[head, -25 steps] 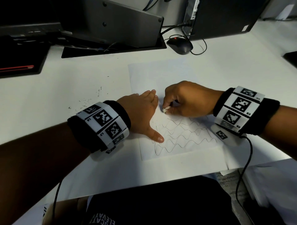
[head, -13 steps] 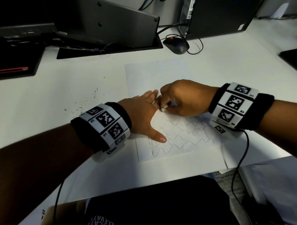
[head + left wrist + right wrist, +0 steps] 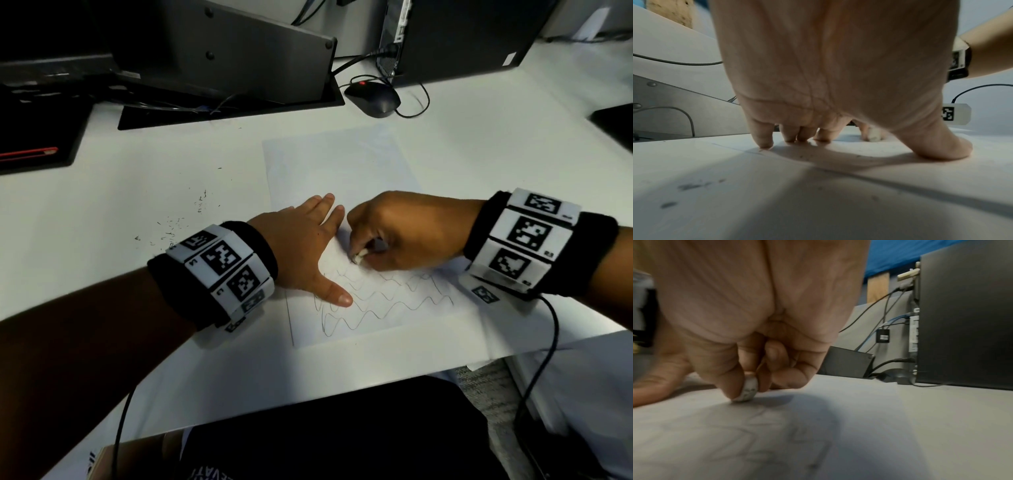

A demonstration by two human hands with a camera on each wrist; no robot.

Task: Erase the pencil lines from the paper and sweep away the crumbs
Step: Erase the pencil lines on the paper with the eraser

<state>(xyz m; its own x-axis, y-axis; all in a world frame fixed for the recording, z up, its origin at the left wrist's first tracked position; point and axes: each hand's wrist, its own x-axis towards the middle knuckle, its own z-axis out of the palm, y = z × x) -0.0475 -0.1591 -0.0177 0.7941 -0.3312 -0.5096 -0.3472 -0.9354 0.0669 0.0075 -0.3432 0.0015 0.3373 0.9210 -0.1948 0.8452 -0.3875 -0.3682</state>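
Observation:
A white sheet of paper [image 3: 337,164] lies on the white desk, with wavy pencil lines [image 3: 387,301] across its near half. My left hand [image 3: 305,246] lies flat on the paper's left edge, fingers straight and thumb spread, pressing it down [image 3: 764,142]. My right hand [image 3: 394,233] pinches a small white eraser [image 3: 359,256] between thumb and fingers, its tip on the paper at the top of the lines. The right wrist view shows the worn eraser [image 3: 748,391] touching the sheet. Dark eraser crumbs [image 3: 174,229] lie scattered on the desk left of the paper.
A black mouse [image 3: 373,97] with its cable sits behind the paper. A grey monitor base [image 3: 233,61] and a black computer case [image 3: 455,37] stand at the back. A dark keyboard [image 3: 34,137] lies at far left. The desk's near edge [image 3: 308,401] runs just below the paper.
My right hand has moved the eraser slightly toward me and right along the top of the lines. The left hand keeps pressing in the same spot.

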